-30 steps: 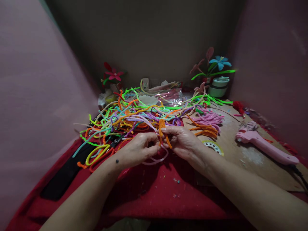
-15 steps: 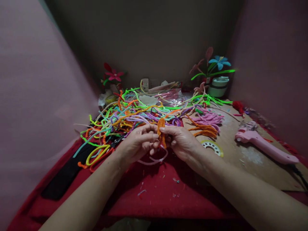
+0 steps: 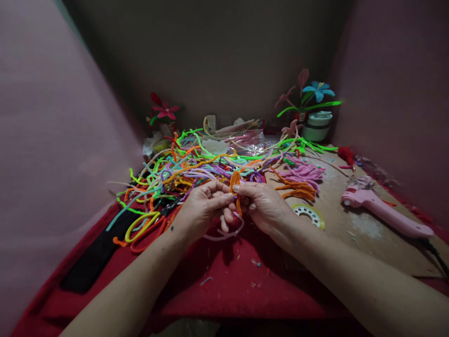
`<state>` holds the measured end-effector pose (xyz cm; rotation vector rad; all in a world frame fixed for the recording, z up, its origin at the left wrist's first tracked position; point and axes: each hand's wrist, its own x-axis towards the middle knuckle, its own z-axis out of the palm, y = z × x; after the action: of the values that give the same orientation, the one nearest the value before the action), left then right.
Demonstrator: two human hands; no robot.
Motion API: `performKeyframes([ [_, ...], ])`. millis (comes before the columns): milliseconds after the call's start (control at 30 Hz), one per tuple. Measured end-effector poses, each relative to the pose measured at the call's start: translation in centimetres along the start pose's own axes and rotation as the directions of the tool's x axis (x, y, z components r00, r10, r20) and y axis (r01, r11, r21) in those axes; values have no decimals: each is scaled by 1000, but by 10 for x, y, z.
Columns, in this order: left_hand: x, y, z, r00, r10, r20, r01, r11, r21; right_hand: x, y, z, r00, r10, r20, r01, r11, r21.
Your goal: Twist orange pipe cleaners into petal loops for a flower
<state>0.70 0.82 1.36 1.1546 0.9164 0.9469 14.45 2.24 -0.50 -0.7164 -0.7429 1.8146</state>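
Note:
Between my two hands, near the middle of the view, is an orange pipe cleaner [image 3: 235, 179] bent into a narrow loop, with an end hanging below. My left hand [image 3: 212, 203] pinches it from the left with thumb and forefinger, the other fingers curled beneath. From the right, my right hand [image 3: 261, 201] grips the same piece between thumb and fingers. Some of the right fingertips are hidden behind it. Just below the hands a pale lilac pipe cleaner [image 3: 224, 236] curves over the red cloth [image 3: 245, 295].
A tangled pile of coloured pipe cleaners [image 3: 189, 168] lies behind my hands. To the right, a board [image 3: 368, 252] bears a pink glue gun [image 3: 386, 208], a tape roll [image 3: 317, 216], orange stems [image 3: 298, 189] and pink stems [image 3: 305, 171]. Pipe-cleaner flowers [image 3: 319, 91] stand at the back.
My left hand has turned slightly, and its thumb sits higher against the orange pipe cleaner. My right hand keeps nearly the same hold.

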Motion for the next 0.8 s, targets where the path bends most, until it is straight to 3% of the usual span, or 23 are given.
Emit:
performKeyframes([
  [233,2,1,-5,998,-28,-48,27,999,-23,-3,-1,0,995,-51,88,59,994,-92],
  [533,2,-1,-7,998,32,-46,-31,999,20,-6,0,1,993,-52,105,96,879,-468],
  [667,2,-2,-7,997,38,-75,-35,999,30,-6,-1,1,993,-58,103,100,874,-475],
  [800,1,0,-5,994,16,-110,-12,999,38,-6,-1,1,984,4,177,59,936,-346],
])
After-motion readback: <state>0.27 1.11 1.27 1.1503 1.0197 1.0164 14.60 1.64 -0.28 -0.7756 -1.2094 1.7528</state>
